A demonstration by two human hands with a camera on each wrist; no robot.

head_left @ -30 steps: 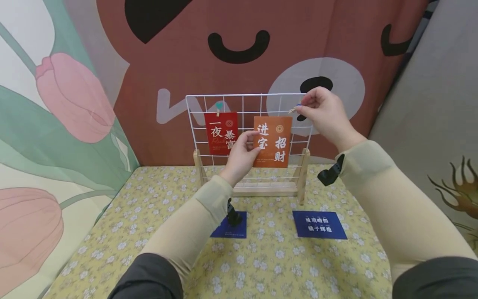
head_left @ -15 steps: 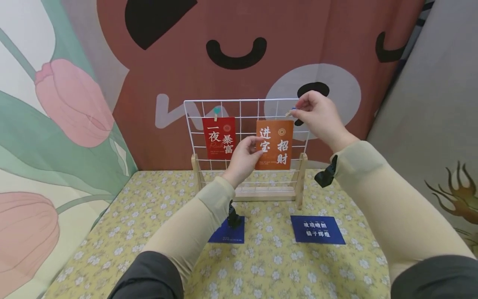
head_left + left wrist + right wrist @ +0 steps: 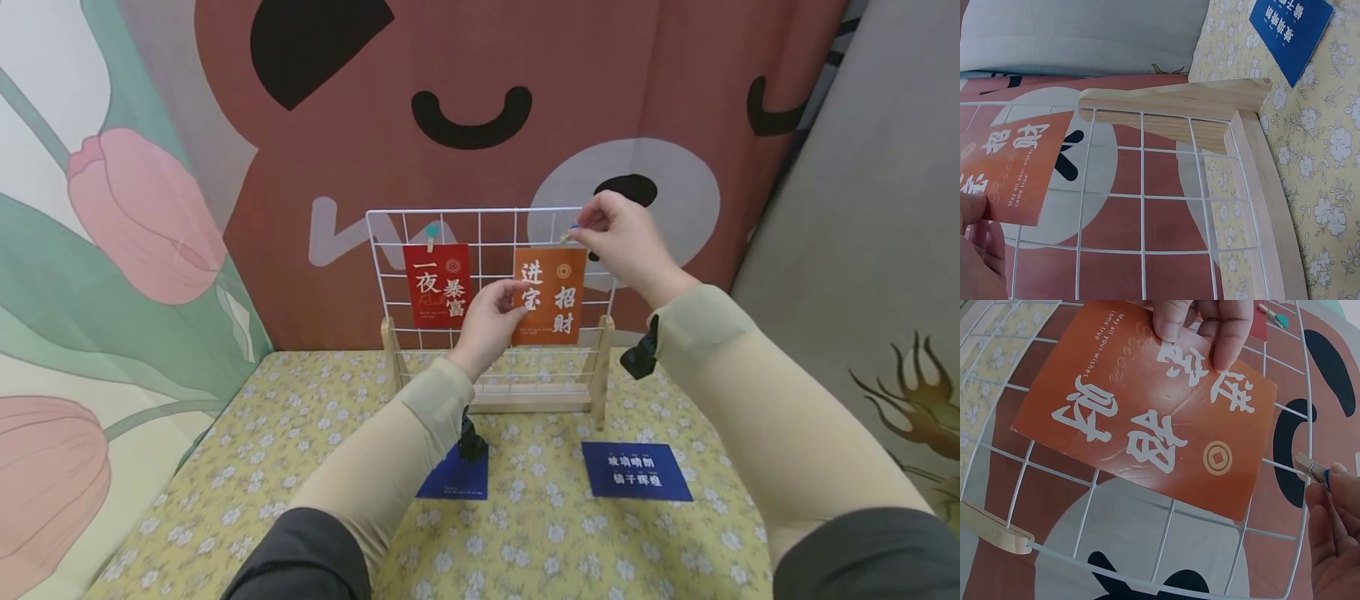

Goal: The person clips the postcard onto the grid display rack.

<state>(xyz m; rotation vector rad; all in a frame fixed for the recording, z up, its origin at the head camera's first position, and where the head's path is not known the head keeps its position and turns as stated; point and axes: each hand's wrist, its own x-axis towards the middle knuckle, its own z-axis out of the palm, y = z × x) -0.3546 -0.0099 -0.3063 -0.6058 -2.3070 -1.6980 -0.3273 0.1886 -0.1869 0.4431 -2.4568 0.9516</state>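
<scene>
My left hand (image 3: pixel 487 329) pinches the left edge of an orange card (image 3: pixel 551 296) with white characters, holding it upright in front of a white wire grid (image 3: pixel 1142 175). Between the thumb and fingers of my right hand (image 3: pixel 630 246) is a small wooden clothespin (image 3: pixel 1311 469) with a blue decoration. Its tip points toward the card's top edge, apart from it in the right wrist view. A red card (image 3: pixel 437 287) hangs at the grid's left from another clothespin (image 3: pixel 432 233) topped with a teal heart.
Wooden feet (image 3: pixel 602 371) support the grid on a yellow floral tablecloth (image 3: pixel 525 542). One blue card (image 3: pixel 637 472) lies front right; another blue card (image 3: pixel 457 479) is partly hidden by my left forearm. A cartoon-printed curtain (image 3: pixel 337 167) hangs behind.
The scene has shifted slightly down in the head view. My right hand has brought the clothespin left and nearer the orange card's top edge. My left hand keeps its hold on the card.
</scene>
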